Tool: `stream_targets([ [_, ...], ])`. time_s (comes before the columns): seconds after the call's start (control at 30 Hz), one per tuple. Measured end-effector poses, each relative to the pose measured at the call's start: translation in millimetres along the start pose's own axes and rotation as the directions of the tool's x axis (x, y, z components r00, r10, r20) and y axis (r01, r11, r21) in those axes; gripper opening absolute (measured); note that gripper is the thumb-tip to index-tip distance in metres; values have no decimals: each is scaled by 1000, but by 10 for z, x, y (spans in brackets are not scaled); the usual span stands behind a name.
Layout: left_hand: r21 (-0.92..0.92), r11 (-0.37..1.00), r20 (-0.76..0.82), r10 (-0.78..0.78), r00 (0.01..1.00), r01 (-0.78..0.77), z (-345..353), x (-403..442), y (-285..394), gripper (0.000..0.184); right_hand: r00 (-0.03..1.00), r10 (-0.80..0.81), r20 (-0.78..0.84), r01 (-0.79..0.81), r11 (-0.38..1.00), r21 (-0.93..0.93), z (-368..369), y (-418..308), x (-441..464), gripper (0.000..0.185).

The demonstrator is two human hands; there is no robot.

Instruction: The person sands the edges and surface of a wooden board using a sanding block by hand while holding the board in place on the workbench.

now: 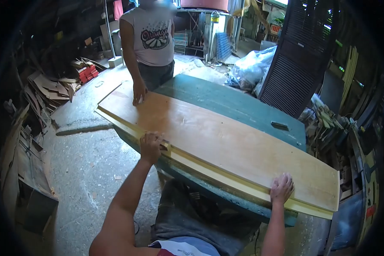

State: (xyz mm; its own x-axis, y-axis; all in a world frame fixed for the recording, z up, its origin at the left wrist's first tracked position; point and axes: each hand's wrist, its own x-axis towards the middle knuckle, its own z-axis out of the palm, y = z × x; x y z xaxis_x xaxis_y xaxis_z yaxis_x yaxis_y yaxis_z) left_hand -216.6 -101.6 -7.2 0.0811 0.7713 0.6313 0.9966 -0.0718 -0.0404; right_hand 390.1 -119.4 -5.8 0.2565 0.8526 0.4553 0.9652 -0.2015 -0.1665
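A long, pale plywood panel (226,141) with a narrow wooden strip (209,170) along its near side lies across a green tabletop (209,96). At the panel's near edge, left of middle, my left hand (151,147) has its fingers curled round a small wooden block (166,145) with a dark part beside it; what exactly it is cannot be made out. My right hand (282,187) rests on the panel near its right end, fingers stretched over the top and the wrist across the near edge.
Across the table stands another person (153,38), one hand touching the panel's far left. A small dark block (280,125) lies on the green top. A louvered shutter (296,64) leans at right, near clear plastic bags (251,64). Wood scraps (49,87) line the left.
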Motion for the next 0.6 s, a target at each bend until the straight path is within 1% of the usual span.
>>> stream_targets([
  [0.07, -33, 961, -24, -275, 961, 274, -25, -53, 188, 61, 1000, 12, 22, -12, 1000, 10, -5, -7, -4, 54],
  [0.1, -97, 935, -2, -343, 939, 341, -52, -65, 268, 71, 1000, 11, 19, -11, 1000, 16, -7, -8, -21, 54],
  [0.13, -94, 935, -9, -345, 939, 343, 34, -115, 340, 71, 1000, 12, 18, -12, 1000, 15, -10, -12, -24, 54],
  [0.17, -199, 867, -65, -476, 877, 456, 170, -148, 417, 72, 1000, 11, 15, -11, 1000, 15, -17, -19, -11, 54],
  [0.2, -310, 779, -109, -599, 793, 546, 320, -146, 455, 74, 1000, 5, 4, -5, 1000, 22, -32, -36, 3, 54],
  [0.23, -446, 665, -24, -677, 735, 599, 357, -94, 499, 79, 1000, 13, 20, -14, 999, 32, -43, -39, -1, 54],
  [0.27, -451, 663, -33, -682, 731, 598, 405, -45, 549, 79, 999, 20, 38, -22, 999, 38, -52, -32, -7, 54],
  [0.33, -541, 514, -35, -805, 592, 666, 417, 101, 669, 83, 999, 19, 39, -21, 999, 38, -46, -20, -5, 54],
  [0.37, -542, 509, -40, -810, 585, 669, 431, 183, 671, 83, 999, 23, 48, -25, 999, 35, -32, -18, -2, 54],
  [0.43, -490, 443, 8, -859, 512, 751, 591, 332, 613, 88, 1000, 4, 22, -4, 1000, 13, -9, -13, -17, 52],
  [0.47, -489, 434, 10, -865, 502, 757, 678, 366, 613, 88, 1000, -7, -2, 7, 1000, -12, 0, -4, -16, 51],
  [0.5, -445, 460, -25, -864, 502, 769, 779, 387, 627, 88, 1000, -20, 1, 20, 1000, -18, -20, -16, -10, 51],
  [0.53, -397, 478, -57, -865, 499, 783, 821, 402, 659, 88, 1000, 5, 29, -5, 1000, 3, -39, -25, -9, 53],
  [0.57, -390, 455, -47, -878, 476, 801, 869, 402, 659, 88, 998, 23, 64, -24, 1000, 19, -58, -24, -2, 54],
  [0.6, -395, 466, -57, -873, 485, 792, 884, 392, 645, 88, 996, -4, 84, 4, 1000, 3, -49, 2, -1, 54],
])
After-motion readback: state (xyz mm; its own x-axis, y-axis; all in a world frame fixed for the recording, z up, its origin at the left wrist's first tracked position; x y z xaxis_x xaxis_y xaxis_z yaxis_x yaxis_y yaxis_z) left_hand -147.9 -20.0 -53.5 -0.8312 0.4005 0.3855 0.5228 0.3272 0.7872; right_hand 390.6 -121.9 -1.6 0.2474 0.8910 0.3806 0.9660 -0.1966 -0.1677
